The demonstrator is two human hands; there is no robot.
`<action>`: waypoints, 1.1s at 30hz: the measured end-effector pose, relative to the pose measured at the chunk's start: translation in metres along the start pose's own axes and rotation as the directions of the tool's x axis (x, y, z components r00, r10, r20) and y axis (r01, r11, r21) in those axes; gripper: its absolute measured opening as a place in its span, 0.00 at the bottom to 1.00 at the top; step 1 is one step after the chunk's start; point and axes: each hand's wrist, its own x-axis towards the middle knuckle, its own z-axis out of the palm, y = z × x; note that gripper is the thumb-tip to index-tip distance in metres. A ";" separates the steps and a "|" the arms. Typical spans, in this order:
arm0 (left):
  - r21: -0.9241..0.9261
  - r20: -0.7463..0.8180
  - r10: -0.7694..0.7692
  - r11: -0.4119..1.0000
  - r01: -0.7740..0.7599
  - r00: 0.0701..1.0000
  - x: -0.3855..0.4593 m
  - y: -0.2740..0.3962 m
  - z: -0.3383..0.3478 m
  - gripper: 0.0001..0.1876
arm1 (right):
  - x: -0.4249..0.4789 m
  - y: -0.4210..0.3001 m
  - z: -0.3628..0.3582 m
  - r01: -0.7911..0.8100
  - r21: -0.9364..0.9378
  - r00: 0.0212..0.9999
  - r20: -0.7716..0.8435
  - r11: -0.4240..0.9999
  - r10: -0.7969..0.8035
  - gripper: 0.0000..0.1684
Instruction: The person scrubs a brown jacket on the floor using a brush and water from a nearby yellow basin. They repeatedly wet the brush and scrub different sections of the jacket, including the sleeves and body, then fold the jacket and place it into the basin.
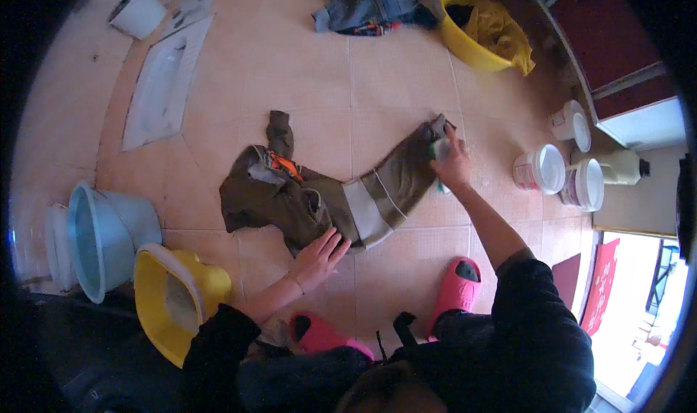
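Observation:
A wet-looking olive-brown garment [326, 195] with a pale grey band and an orange patch lies spread on the tiled floor before me. My left hand [320, 257] rests palm down on its near edge, fingers slightly apart. At the garment's far right end, my right hand [454, 159] grips a small white-and-green object [440, 151] against the cloth. The fingers cover much of this object, so its exact kind is unclear.
A squat toilet [158, 86] is set in the floor at left. Nearby stand a blue bucket [117, 233] and yellow tub [215, 279]. Dark clothes [375, 7] lie beyond, beside a yellow basin [471, 50] holding mustard cloth. White tubs [550, 169] and a jug [621, 168] stand right.

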 end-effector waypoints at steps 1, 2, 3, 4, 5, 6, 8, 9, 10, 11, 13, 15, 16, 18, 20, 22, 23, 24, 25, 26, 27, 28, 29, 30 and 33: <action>0.064 -0.012 0.016 0.998 -0.015 1.000 0.006 0.001 -0.003 0.43 | -0.007 -0.013 0.001 0.089 0.008 0.995 0.037 0.996 -0.089 0.57; 0.133 -0.017 0.021 0.991 -0.018 1.000 0.008 0.001 -0.008 0.43 | -0.016 -0.033 0.003 0.132 0.070 0.983 0.123 0.989 -0.139 0.57; 0.198 -0.027 0.035 0.980 -0.029 0.999 0.013 0.002 -0.013 0.43 | -0.022 -0.038 0.009 0.271 0.080 0.948 0.151 0.959 -0.281 0.57; 0.164 -0.042 -0.037 0.986 0.044 0.998 0.015 -0.002 -0.015 0.43 | -0.031 -0.051 0.015 0.313 0.043 0.932 0.177 0.949 -0.316 0.55; 0.129 -0.052 -0.112 0.985 0.118 0.992 0.017 -0.007 -0.016 0.42 | -0.040 -0.061 0.020 0.357 0.011 0.914 0.206 0.934 -0.351 0.53; 0.106 -0.068 -0.189 0.975 0.195 0.980 0.016 -0.011 -0.018 0.42 | -0.042 -0.061 0.030 0.374 -0.019 0.922 0.115 0.927 -0.369 0.50; 0.164 -0.058 -0.171 0.970 0.178 0.984 0.005 -0.016 -0.001 0.42 | -0.047 -0.056 0.054 0.397 -0.082 0.913 -0.067 0.914 -0.403 0.45; 0.193 -0.056 -0.156 0.967 0.164 0.986 0.004 -0.018 0.000 0.42 | -0.046 -0.051 0.060 0.391 -0.156 0.915 -0.037 0.907 -0.401 0.44; 0.131 -0.033 -0.159 0.978 0.162 0.987 0.003 -0.020 0.001 0.41 | -0.044 -0.044 0.063 0.385 -0.230 0.918 -0.007 0.894 -0.397 0.42; 0.069 -0.010 -0.161 0.984 0.161 0.987 0.001 -0.024 0.002 0.40 | -0.040 -0.038 0.068 0.379 -0.301 0.920 0.023 0.875 -0.390 0.41; -0.033 -0.045 -0.150 0.988 0.148 0.988 0.008 -0.027 -0.014 0.36 | -0.016 -0.026 0.071 0.399 -0.400 0.906 0.035 0.825 -0.421 0.38; -0.112 -0.168 -0.133 0.987 0.115 0.977 0.021 -0.032 -0.036 0.30 | 0.012 -0.013 0.068 0.406 -0.429 0.902 0.050 0.807 -0.428 0.39; -0.135 -0.237 -0.223 0.971 0.195 0.946 0.033 -0.037 -0.043 0.28 | 0.023 -0.014 0.067 0.414 -0.425 0.900 0.059 0.805 -0.431 0.40; -0.199 -0.366 -0.392 0.919 0.341 0.844 0.069 -0.057 -0.049 0.23 | 0.038 -0.016 0.063 0.428 -0.420 0.896 0.078 0.800 -0.438 0.43; -0.147 -0.457 -0.435 0.897 0.416 0.776 0.090 -0.099 -0.032 0.23 | 0.042 -0.015 0.069 0.450 -0.352 0.886 0.060 0.821 -0.460 0.42; -0.136 -0.113 -0.492 0.868 0.477 0.863 0.096 -0.132 -0.026 0.23 | 0.042 -0.013 0.074 0.455 -0.312 0.885 0.057 0.834 -0.462 0.41; -0.124 0.066 -0.499 0.855 0.504 0.864 0.096 -0.141 -0.022 0.24 | 0.040 -0.014 0.075 0.449 -0.306 0.889 0.059 0.840 -0.454 0.42; -0.193 0.204 -0.489 0.829 0.525 0.848 0.096 -0.137 -0.022 0.31 | 0.040 -0.011 0.075 0.437 -0.308 0.896 0.061 0.845 -0.440 0.42; -0.115 0.326 -0.513 0.813 0.571 0.795 0.094 -0.130 -0.032 0.35 | 0.038 -0.007 0.074 0.438 -0.310 0.895 0.059 0.844 -0.443 0.42; -0.029 0.438 -0.534 0.795 0.606 0.723 0.091 -0.125 -0.046 0.38 | 0.038 -0.003 0.072 0.441 -0.311 0.893 0.057 0.842 -0.446 0.42; 0.062 0.535 -0.557 0.775 0.628 0.635 0.087 -0.119 -0.054 0.42 | 0.039 -0.002 0.070 0.448 -0.311 0.889 0.054 0.838 -0.455 0.42; 0.121 0.421 -0.680 0.698 0.705 0.601 0.070 -0.118 -0.049 0.46 | 0.038 -0.004 0.069 0.440 -0.311 0.893 0.055 0.842 -0.447 0.42; 0.140 0.471 -0.705 0.654 0.744 0.531 0.058 -0.125 -0.049 0.47 | 0.038 -0.008 0.069 0.433 -0.311 0.897 0.055 0.846 -0.438 0.42; 0.161 0.516 -0.722 0.610 0.776 0.461 0.048 -0.132 -0.052 0.48 | 0.038 -0.010 0.069 0.422 -0.314 0.902 0.054 0.850 -0.428 0.41; 0.179 0.352 -0.780 0.599 0.781 0.517 0.045 -0.125 -0.048 0.42 | 0.042 -0.007 0.074 0.422 -0.320 0.902 0.052 0.848 -0.429 0.40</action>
